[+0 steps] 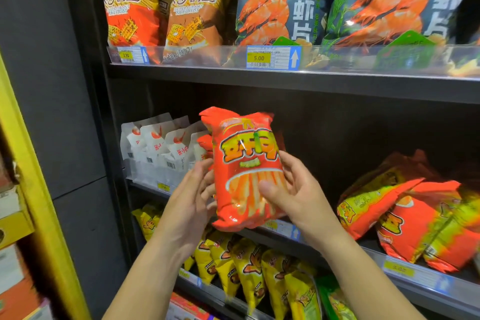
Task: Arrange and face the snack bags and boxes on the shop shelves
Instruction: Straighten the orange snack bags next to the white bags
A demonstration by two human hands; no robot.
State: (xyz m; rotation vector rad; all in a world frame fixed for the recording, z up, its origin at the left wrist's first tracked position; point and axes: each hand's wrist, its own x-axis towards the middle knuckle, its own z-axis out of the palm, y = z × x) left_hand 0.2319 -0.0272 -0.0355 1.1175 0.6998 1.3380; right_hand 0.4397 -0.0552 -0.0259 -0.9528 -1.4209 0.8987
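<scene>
The person holds a red snack bag (244, 163) upright with both hands, in the air in front of the middle shelf (428, 280), with its printed front turned to the camera. The left hand (191, 200) grips the left edge of the bag, with the fingers curled behind it. The right hand (296, 195) grips the right side: the thumb presses on the front and the other fingers go round the edge. Just behind the bag the top of 1 more red bag shows, but I cannot tell whether a hand holds it too.

On the middle shelf, white pouches (158, 145) stand at the left and orange-green bags (389, 210) lie in a loose pile at the right, well apart. The upper shelf (207, 78) carries 2 rice crust bags (194, 18) and 2 blue shrimp chip bags (278, 2), with a price label (272, 57) reading 5.00. Yellow bags (246, 267) stand on the lower shelf (213, 293).
</scene>
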